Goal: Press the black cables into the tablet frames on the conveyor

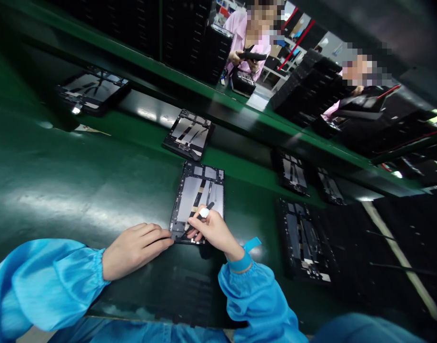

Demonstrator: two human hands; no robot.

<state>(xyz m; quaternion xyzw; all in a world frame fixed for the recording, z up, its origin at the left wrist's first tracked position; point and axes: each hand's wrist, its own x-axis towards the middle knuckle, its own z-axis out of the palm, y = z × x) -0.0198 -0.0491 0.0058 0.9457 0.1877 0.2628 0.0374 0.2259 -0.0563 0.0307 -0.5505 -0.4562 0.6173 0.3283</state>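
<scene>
An opened tablet lies flat in front of me, its inner side with silver panels, black flex cables and tan tape strips facing up. My left hand rests on the bench with fingers stretched out, their tips touching the tablet's lower left corner. Over the tablet's lower part, my right hand is closed in a pinch around a slim black pen-like tool. Its lower end points down at the tablet's bottom edge, and its exact kind cannot be made out. Something white shows at the right fingers. A blue wrist strap circles my right wrist.
More opened tablets lie around: one just behind, one far left, and several on the right. Black stacked trays stand beyond the green ledge. Across it, a person in pink holds a dark object; another person is farther right.
</scene>
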